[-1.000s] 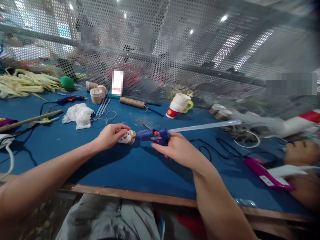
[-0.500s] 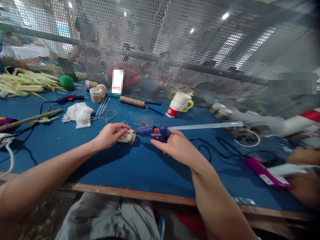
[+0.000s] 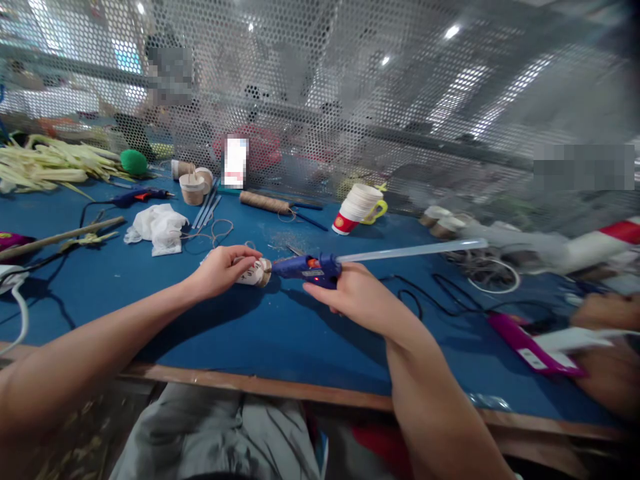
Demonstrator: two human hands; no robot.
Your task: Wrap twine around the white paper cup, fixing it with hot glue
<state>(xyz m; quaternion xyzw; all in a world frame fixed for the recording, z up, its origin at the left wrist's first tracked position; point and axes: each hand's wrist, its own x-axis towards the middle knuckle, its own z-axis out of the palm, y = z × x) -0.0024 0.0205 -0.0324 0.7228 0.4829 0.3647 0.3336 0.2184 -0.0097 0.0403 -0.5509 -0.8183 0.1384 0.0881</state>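
My left hand point(image 3: 223, 269) is closed around a small paper cup point(image 3: 256, 273) lying on its side, with brown twine around its right end. In my right hand point(image 3: 353, 293) is a blue hot glue gun point(image 3: 313, 268), its red light lit. A long clear glue stick point(image 3: 415, 250) sticks out of its back. The gun's nozzle points left and is right by the twine-wrapped end of the cup; whether they touch I cannot tell. My left palm and fingers cover the cup's other end.
A twine spool point(image 3: 264, 202) and stacked paper cups point(image 3: 357, 208) stand behind my hands. White cloth point(image 3: 157, 229) and a second glue gun point(image 3: 141, 195) lie left. At right are a purple power strip point(image 3: 533, 347), black cables and another person's hand point(image 3: 607, 313). Perforated metal point(image 3: 310, 87) closes the back.
The glue gun in my right hand has shifted very slightly right and down at the cup's end. My left hand and the cup have stayed nearly still.
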